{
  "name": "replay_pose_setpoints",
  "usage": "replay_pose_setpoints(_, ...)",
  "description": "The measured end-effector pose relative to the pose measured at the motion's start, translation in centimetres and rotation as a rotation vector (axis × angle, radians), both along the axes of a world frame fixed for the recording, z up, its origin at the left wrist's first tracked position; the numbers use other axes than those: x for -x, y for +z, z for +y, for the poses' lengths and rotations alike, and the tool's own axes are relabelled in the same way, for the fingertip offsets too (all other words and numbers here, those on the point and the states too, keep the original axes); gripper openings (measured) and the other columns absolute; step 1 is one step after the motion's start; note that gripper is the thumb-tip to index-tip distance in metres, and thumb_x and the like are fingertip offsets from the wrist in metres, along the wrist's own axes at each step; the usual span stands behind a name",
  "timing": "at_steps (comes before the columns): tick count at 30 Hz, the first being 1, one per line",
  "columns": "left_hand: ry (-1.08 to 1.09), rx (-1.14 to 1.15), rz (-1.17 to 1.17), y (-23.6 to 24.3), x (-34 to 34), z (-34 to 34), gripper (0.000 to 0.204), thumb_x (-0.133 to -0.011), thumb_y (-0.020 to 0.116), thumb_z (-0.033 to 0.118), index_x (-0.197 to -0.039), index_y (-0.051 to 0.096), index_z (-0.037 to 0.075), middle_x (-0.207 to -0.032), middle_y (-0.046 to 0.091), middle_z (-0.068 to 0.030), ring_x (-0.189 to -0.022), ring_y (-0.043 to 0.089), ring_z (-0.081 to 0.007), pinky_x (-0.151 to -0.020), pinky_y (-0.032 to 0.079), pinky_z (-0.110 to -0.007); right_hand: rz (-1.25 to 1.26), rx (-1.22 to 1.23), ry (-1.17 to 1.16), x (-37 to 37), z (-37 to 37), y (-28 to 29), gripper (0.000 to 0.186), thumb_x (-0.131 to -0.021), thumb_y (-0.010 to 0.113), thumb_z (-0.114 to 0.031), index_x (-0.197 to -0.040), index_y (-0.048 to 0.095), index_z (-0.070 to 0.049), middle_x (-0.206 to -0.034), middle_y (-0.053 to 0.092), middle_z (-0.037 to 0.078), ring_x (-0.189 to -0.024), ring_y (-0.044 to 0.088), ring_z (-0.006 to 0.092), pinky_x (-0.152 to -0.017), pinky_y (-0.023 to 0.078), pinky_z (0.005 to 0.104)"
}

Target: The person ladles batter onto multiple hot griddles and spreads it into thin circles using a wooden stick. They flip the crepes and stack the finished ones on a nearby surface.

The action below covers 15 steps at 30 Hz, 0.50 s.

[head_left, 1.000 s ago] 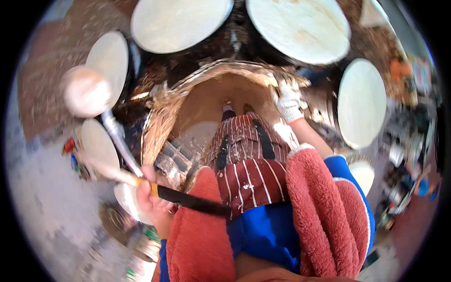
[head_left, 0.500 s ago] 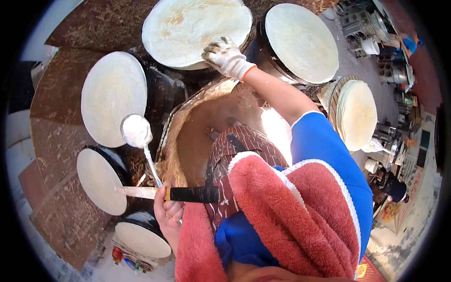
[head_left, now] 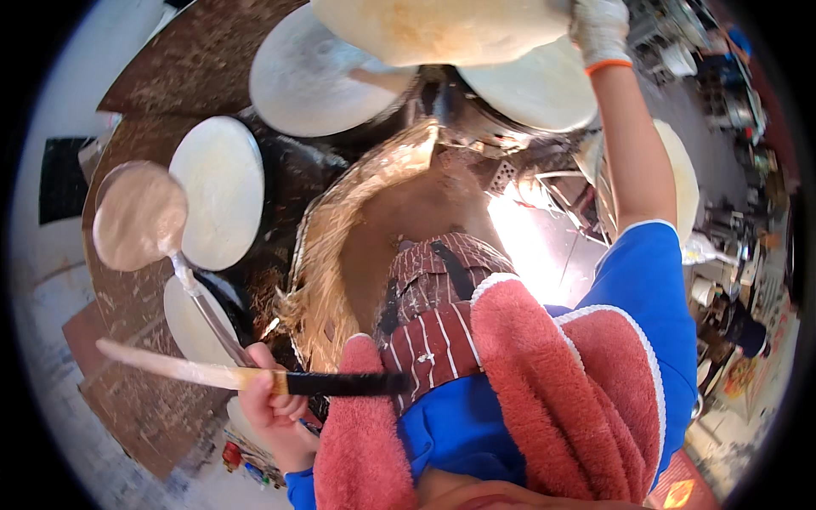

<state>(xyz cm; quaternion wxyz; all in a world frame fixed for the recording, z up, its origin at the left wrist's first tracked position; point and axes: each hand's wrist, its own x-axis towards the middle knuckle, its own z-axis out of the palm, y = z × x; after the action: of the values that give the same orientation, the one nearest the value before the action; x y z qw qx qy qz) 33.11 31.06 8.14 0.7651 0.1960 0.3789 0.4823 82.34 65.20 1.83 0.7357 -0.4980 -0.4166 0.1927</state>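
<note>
My left hand is closed around a ladle and a long flat spatula together. Pale batter coats the ladle's bowl; the spatula has a light blade and a black-wrapped handle. My right hand, in a white knit glove with an orange cuff, grips the right edge of a large thin round flatbread. That flatbread hangs in the air over two round griddles, partly cut off by the top of the view. The griddle on its left shows a pale surface with whitish streaks.
More round griddles covered with pale sheets curve round my left. A stack of flatbreads stands at the right, partly behind my forearm. Brown boards surround the griddles. Blocks and pots line the far right, near another person.
My right hand has moved up and right, lifting the flatbread off its griddle. My left hand has moved slightly left and down with the ladle and spatula.
</note>
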Motion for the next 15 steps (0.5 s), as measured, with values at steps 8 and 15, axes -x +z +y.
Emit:
replay_pose_setpoints(8, -0.180, 0.661, -0.637, -4.8, -13.5, 4.6, 0.016, -0.097, 0.034, 0.022, -0.100, 0.046, 0.011, -0.046, 0.023, 0.0077, -0.032, 0.026, -0.0031, -0.030, 0.030, -0.021, 0.124, 0.369, -0.423, -22.8, -22.5, 1.8, 0.025, -0.083, 0.064, -0.017, -0.102, 0.063, -0.001, -0.091, 0.066, 0.009, -0.078, 0.063, 0.0205, -0.067, 0.050, 0.0315)
replay_pose_setpoints(15, -0.185, 0.711, -0.613, -6.6, -21.7, 4.6, 0.018, -0.096, 0.036, 0.022, -0.103, 0.047, 0.010, -0.046, 0.025, 0.0079, -0.031, 0.027, -0.0030, -0.029, 0.030, -0.021, 0.571, 0.636, -0.799, -34.5, -43.6, -12.7, 0.039, -0.078, 0.061, -0.013, -0.116, 0.056, -0.006, -0.100, 0.064, 0.013, -0.085, 0.063, 0.0246, -0.073, 0.050, 0.0357)
